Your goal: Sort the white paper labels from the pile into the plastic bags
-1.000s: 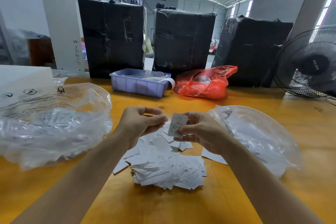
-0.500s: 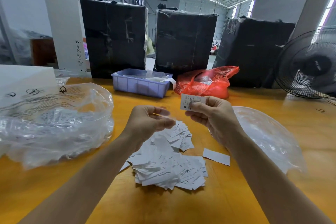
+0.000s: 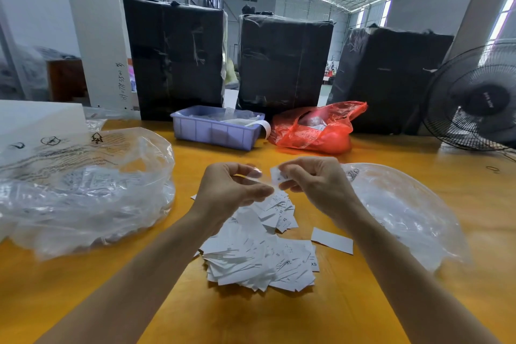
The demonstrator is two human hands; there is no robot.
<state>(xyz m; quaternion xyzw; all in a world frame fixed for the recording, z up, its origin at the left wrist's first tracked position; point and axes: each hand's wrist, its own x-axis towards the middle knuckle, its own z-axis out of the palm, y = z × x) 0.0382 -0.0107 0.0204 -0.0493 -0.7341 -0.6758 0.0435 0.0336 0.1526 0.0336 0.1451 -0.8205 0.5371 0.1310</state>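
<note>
While pile [image 3: 259,257] waits, right hand [image 3: 315,184] (raised) pinches label [image 3: 276,176].

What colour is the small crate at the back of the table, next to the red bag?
Light purple-blue plastic crate, seen in the head view.

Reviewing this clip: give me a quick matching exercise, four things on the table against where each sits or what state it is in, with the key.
Things:
1. pile of labels
2. red bag
3. purple bin
4. single label

Places or states:
A. far side of the table, right of the bin
B. pinched in the right hand, beside the left hand
C. heaped on the table between the forearms
D. far side, centre, holding white strips

Pairs: 1-C, 2-A, 3-D, 4-B
</note>
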